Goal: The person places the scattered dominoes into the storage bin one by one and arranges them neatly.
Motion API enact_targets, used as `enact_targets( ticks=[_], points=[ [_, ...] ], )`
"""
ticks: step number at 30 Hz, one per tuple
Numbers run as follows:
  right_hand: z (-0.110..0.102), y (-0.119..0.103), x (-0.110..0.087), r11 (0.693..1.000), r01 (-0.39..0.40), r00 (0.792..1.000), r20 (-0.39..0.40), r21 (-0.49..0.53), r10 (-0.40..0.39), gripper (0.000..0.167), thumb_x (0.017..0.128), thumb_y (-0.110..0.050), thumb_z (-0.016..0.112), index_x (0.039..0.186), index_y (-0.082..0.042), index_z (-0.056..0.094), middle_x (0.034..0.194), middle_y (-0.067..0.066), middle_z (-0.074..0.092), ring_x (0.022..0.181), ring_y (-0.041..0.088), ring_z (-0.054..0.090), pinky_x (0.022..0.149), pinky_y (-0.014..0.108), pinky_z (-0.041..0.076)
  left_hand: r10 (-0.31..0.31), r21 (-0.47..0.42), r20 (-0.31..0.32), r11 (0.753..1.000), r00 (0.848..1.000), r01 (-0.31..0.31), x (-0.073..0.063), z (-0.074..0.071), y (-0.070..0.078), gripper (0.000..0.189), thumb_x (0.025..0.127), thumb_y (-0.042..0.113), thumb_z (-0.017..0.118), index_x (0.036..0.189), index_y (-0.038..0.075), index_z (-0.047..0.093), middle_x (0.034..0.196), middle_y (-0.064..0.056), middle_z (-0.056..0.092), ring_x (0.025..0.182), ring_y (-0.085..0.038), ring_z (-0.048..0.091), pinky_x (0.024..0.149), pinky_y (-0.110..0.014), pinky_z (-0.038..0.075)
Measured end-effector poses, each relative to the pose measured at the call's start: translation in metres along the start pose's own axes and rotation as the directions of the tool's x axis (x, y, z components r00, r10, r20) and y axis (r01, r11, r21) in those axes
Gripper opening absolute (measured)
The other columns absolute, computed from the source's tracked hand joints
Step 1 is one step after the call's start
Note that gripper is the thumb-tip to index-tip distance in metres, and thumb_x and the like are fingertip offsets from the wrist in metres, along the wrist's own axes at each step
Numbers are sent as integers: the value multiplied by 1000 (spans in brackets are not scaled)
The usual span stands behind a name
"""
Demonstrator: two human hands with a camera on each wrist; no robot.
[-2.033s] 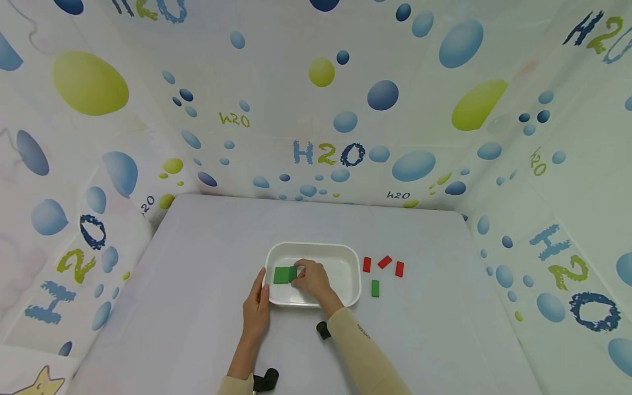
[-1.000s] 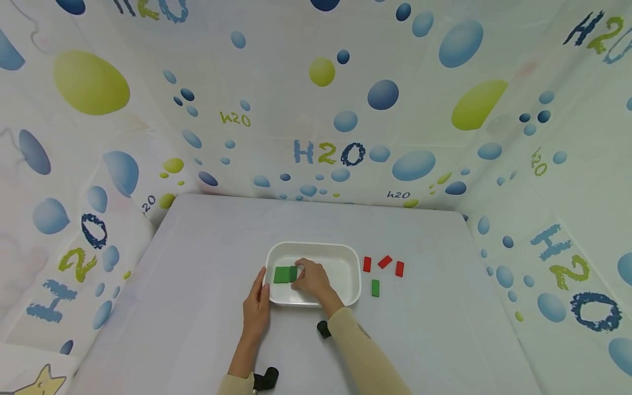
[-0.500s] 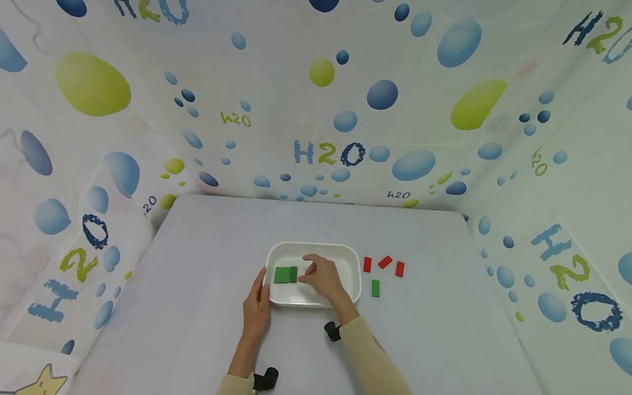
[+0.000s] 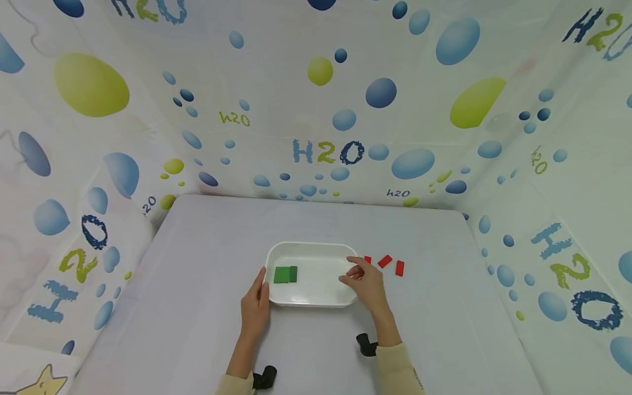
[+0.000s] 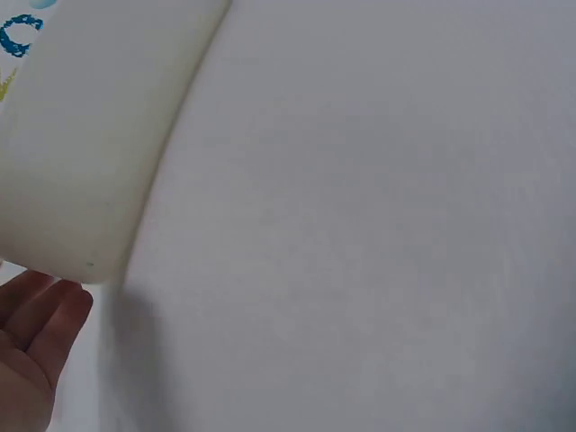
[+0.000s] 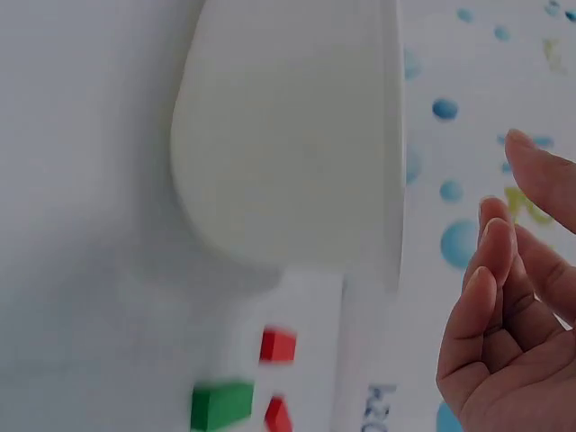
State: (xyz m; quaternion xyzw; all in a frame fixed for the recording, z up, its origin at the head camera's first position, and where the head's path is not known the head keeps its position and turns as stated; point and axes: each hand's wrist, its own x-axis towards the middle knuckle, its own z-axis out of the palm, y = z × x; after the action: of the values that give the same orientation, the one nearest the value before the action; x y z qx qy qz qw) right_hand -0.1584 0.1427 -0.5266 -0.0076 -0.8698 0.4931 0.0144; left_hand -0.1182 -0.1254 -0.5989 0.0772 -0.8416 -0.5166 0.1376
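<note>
A white tray (image 4: 313, 300) lies on the table, with green blocks (image 4: 285, 275) side by side at the left of its floor. My left hand (image 4: 255, 310) rests against the tray's left end, its straight fingers (image 5: 61, 328) touching the wall. Above the tray's right rim is my right hand (image 4: 367, 282), thumb and forefinger apart with nothing between them. A loose green block (image 6: 221, 405) lies beyond the tray's end in the right wrist view; the hand hides it in the head view.
Several red blocks (image 4: 385, 261) lie on the table right of the tray, one partly covered by the right hand. A white cloth covers the table (image 4: 207, 263). Patterned curtains (image 4: 276, 82) with blue and green drops stand around its back and sides.
The right hand has let go of the narrow green block at the right of the others in the tray and moved right to the tray's rim. The left hand stays at the tray.
</note>
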Motion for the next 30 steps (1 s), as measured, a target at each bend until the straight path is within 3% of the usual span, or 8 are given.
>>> enact_targets(
  ticks=[3,7,12,16,18,25,30],
  points=[
    [-15,14,-1,998,-53,997,-56,-17,52,48,79,-11,81,124,-5,65,87,7,65,78,16,57,63,16,48,-3,9,-20,1000,1000,3,2,-1,5,42,102,13,48,144,6,48,143,-14,53,131,-29,53,105,-46,45],
    [-31,36,-2,988,-142,987,-88,-65,136,51,81,-14,79,129,-7,62,100,11,66,87,21,59,65,19,50,-70,10,-19,997,997,70,6,-2,12,43,100,8,47,143,4,49,142,-18,53,124,-33,57,100,-50,49],
    [-42,59,-5,969,-211,975,-93,-124,201,56,81,-12,78,133,-7,58,112,17,63,94,26,59,69,27,52,-169,-7,2,986,986,169,10,-4,20,43,100,8,46,143,4,49,144,-18,52,123,-33,58,100,-49,49],
    [-45,73,-7,950,-252,967,-71,-186,243,59,81,-10,78,135,-6,56,115,20,60,95,28,57,76,35,56,-199,-21,4,980,980,199,12,-4,25,43,99,5,44,141,2,50,142,-21,53,121,-36,58,98,-49,50],
    [-44,79,-7,941,-267,964,-60,-209,261,61,80,-10,79,136,-6,55,115,21,60,94,28,57,79,37,57,-199,-9,-2,980,980,199,13,-5,28,44,97,3,44,141,2,51,140,-23,54,120,-38,58,97,-45,52],
    [-45,89,-3,938,-270,962,-15,-218,273,64,78,-9,80,137,-8,55,115,20,58,92,26,54,76,33,55,-260,-53,88,963,962,265,17,-8,27,45,99,5,43,144,8,49,147,-19,49,128,-36,53,102,-49,48],
    [-45,88,0,938,-241,968,5,-250,250,63,76,-6,81,134,-6,57,113,20,59,89,25,53,71,29,49,-273,-34,88,960,958,277,18,-8,25,45,99,7,43,142,10,51,145,-18,50,127,-36,54,101,-49,49]
  ],
)
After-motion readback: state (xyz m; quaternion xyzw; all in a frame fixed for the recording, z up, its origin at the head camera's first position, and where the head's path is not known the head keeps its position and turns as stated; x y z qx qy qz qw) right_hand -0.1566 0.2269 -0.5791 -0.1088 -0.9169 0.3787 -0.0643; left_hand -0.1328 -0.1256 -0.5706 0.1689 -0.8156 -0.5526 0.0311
